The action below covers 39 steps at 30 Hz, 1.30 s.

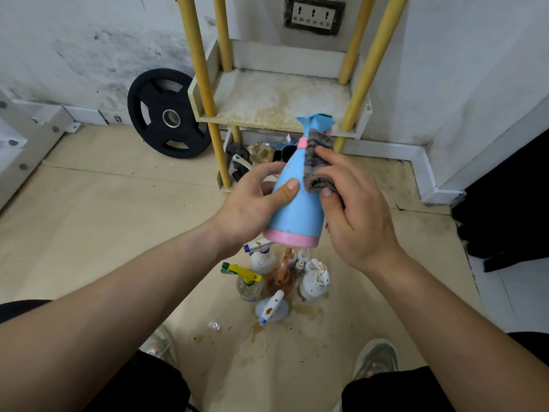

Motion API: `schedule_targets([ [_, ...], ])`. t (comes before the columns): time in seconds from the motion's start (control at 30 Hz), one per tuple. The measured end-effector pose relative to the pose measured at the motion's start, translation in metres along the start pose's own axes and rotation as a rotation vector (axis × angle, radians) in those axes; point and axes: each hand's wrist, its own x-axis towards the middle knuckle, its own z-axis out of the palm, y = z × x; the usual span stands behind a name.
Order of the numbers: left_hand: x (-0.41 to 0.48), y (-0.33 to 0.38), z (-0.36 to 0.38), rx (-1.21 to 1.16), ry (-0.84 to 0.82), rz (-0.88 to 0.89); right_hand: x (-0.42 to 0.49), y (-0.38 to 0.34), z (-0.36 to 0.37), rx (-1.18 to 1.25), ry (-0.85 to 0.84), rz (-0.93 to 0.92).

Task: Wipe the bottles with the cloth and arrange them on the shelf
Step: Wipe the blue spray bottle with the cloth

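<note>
A: Fingers?
B: L hand (pixel 252 203) fingers curled round blue spray bottle (pixel 297 209); grey cloth (pixel 319 162) pinched by R hand (pixel 353 209), pressed vs. bottle's upper body.
A: Bottle loc?
B: Held mid-air, tilted, in front of shelf (pixel 267 105); other bottles (pixel 279 281) clustered on floor (pixel 118 218) below.

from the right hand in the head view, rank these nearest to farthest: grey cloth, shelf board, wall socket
1. grey cloth: held in the right hand, pressed against the blue bottle.
2. shelf board: ahead, just beyond the bottle's top.
3. wall socket: on the wall behind the shelf, higher up.
</note>
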Motion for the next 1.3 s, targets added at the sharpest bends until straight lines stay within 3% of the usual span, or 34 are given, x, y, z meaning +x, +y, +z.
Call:
schedule_targets([
  [0.13, 0.001, 0.005, -0.009, -0.062, -0.008, -0.055, 0.004, -0.003, -0.002, 0.455, 0.047, 0.401],
  [0.27, -0.001, 0.003, -0.011, -0.088, -0.100, -0.092, 0.019, 0.000, -0.008, 0.654, 0.353, 0.711],
  [0.4, 0.000, -0.004, -0.014, -0.032, -0.209, -0.080, 0.022, 0.000, -0.003, 0.615, 0.520, 0.702],
  [0.57, -0.002, 0.000, -0.008, 0.170, -0.305, 0.028, 0.018, -0.007, 0.008, 0.661, 0.463, 0.695],
  [0.77, -0.003, -0.004, 0.001, 0.204, -0.171, 0.037, 0.015, -0.017, 0.009, 0.973, 0.404, 0.818],
  [0.93, -0.006, 0.001, 0.004, 0.031, -0.047, -0.059, 0.016, -0.026, 0.006, 0.984, 0.268, 0.849],
  [1.13, -0.001, -0.001, 0.002, -0.044, -0.011, -0.152, 0.021, -0.001, -0.019, 0.815, 0.529, 1.024],
  [1.3, -0.002, 0.000, 0.004, 0.053, -0.029, -0.131, 0.022, 0.005, -0.019, 0.627, 0.626, 0.868],
])
